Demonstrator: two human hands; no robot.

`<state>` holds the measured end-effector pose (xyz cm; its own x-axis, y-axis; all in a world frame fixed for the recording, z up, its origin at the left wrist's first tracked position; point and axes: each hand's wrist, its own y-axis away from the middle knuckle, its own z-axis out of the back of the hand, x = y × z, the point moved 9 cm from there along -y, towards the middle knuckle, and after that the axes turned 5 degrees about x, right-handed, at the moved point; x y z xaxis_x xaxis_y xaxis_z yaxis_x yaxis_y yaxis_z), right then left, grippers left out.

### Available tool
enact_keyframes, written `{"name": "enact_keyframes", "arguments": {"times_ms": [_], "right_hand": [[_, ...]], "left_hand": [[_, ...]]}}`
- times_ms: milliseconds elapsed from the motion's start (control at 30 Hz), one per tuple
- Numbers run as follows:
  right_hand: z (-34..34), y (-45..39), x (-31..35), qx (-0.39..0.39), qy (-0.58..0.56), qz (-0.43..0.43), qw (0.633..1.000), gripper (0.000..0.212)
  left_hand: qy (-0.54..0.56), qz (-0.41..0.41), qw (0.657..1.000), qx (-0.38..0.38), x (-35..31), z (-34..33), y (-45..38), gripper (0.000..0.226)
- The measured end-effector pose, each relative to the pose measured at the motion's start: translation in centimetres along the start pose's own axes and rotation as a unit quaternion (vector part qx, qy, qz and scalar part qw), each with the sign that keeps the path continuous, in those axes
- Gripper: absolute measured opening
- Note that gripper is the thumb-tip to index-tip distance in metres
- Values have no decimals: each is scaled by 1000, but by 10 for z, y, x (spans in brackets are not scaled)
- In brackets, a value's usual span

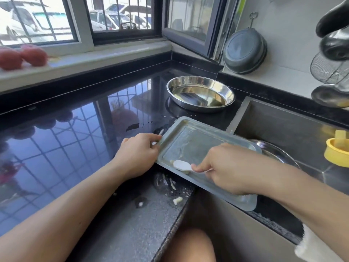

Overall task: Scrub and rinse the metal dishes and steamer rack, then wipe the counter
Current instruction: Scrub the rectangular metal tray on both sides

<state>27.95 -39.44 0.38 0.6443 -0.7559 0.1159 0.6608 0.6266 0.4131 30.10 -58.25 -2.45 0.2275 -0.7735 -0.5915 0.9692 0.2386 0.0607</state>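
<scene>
Right hand (224, 167) pinches white scraper (182, 165) on tray (198, 144) | left hand (139, 154) grips tray edge

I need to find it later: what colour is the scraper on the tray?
White, seen in the head view.

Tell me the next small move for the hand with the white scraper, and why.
Probably push the white scraper along the tray floor toward the sink: the right hand holds it at the near rim, pale residue streaks the tray, and the left hand steadies the edge.
</scene>
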Motion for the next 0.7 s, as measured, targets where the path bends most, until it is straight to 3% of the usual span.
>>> {"name": "enact_keyframes", "arguments": {"times_ms": [133, 333, 533, 600, 700], "right_hand": [[-2, -28, 21, -45, -30, 26, 998, 54], [-17, 2, -16, 22, -46, 8, 999, 47], [35, -46, -64, -119, -20, -101, 988, 51], [33, -49, -58, -100, -32, -84, 991, 51], [2, -23, -10, -10, -50, 16, 999, 50]], "left_hand": [[16, 17, 1000, 1, 7, 0, -6, 41], [-18, -7, 1000, -20, 0, -1, -6, 39], [-38, -35, 998, -28, -5, -3, -1, 37], [-39, -38, 998, -37, -4, -2, -2, 37], [-54, -39, 997, -47, -5, -3, -3, 38]]}}
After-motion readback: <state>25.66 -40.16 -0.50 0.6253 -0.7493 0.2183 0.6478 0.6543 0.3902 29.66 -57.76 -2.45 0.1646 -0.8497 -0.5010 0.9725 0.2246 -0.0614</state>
